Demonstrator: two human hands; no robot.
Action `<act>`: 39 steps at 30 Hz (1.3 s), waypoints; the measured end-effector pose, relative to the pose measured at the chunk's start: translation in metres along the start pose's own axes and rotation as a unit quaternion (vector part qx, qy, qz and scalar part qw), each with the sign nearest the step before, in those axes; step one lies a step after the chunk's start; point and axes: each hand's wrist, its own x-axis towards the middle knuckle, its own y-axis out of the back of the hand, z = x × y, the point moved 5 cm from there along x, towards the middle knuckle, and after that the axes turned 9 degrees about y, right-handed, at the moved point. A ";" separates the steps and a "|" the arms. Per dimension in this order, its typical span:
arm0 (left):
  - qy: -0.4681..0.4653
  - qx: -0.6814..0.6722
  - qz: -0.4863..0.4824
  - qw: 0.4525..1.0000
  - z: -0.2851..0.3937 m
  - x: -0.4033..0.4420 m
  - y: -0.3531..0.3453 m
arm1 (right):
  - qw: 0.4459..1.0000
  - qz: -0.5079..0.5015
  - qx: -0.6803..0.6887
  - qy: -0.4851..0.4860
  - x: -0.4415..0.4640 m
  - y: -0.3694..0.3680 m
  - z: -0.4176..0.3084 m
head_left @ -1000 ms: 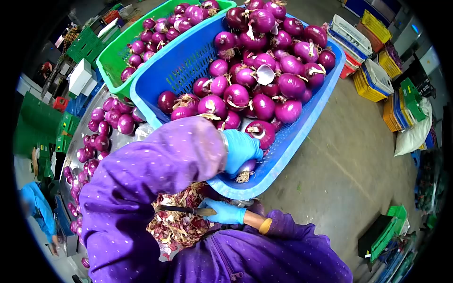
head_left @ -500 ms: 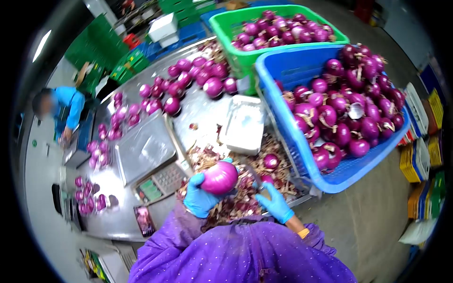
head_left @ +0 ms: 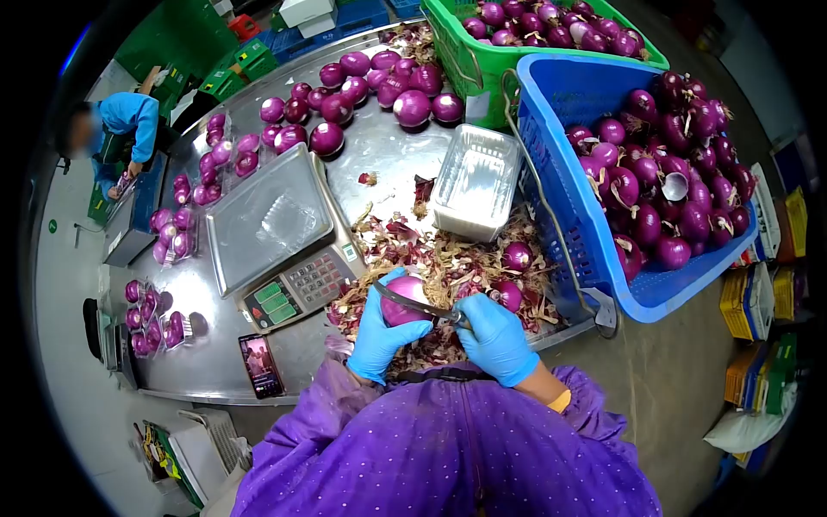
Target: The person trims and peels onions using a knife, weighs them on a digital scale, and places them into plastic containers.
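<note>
My left hand [head_left: 383, 336], in a blue glove, is closed around a red onion [head_left: 400, 311] just above the near edge of the metal table. In my gloved right hand [head_left: 497, 340] is a knife [head_left: 412, 302] with a dark curved blade. The blade lies across the upper side of the onion; whether it cuts in, I cannot tell. Beneath both hands spreads a heap of onion skins [head_left: 392, 250]. Two loose onions, one of them this onion [head_left: 517, 256], lie in the skins beyond my right hand.
A scale [head_left: 297, 276] and a phone [head_left: 261, 366] are on the left. Stacked clear trays [head_left: 476, 183] stand ahead, beside a blue basket [head_left: 637, 297] and a green basket [head_left: 482, 99] of onions. Packed onions [head_left: 159, 319] sit farther left, near a person in blue [head_left: 129, 121].
My right hand has come left and up to the onion, bringing the knife onto it. The onion has turned in my left hand. The whole view has shifted slightly.
</note>
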 end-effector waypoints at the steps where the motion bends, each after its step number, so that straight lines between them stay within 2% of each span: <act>1: -0.005 -0.003 0.005 1.000 -0.002 0.000 0.000 | 1.000 -0.004 -0.004 -0.008 -0.003 -0.004 0.000; 7: -0.018 -0.019 0.031 0.999 -0.003 -0.001 -0.004 | 0.998 0.001 -0.063 0.002 -0.004 -0.021 0.004; 13: -0.070 0.015 0.079 0.994 -0.007 -0.001 0.000 | 0.995 0.007 -0.100 0.003 0.002 -0.030 0.001; 16: -0.089 0.017 0.086 0.992 -0.007 0.000 0.002 | 0.994 0.005 -0.109 0.003 0.005 -0.032 0.000; 19: -0.086 0.045 0.095 0.991 -0.001 -0.008 0.005 | 0.997 -0.001 -0.078 -0.002 -0.013 -0.046 0.029; 21: -0.118 0.007 0.084 0.989 -0.001 -0.013 0.012 | 0.989 -0.044 -0.023 -0.140 -0.041 -0.056 0.059; 23: -0.168 0.019 0.093 0.981 0.011 -0.024 0.016 | 0.988 -0.046 -0.032 -0.144 -0.051 -0.050 0.061; 26: -0.154 0.043 0.112 0.981 0.011 -0.020 0.026 | 0.996 -0.007 -0.011 -0.087 -0.033 -0.044 0.044; 30: -0.155 0.030 0.084 0.984 0.006 -0.018 0.028 | 0.999 -0.023 -0.023 0.004 0.002 -0.029 0.005; 34: -0.080 -0.052 0.064 0.993 0.002 -0.021 0.022 | 0.996 -0.019 -0.053 0.067 0.014 -0.026 -0.013; 39: -0.085 -0.027 0.069 0.994 0.004 -0.021 0.017 | 0.996 -0.044 -0.066 0.046 0.012 -0.027 -0.012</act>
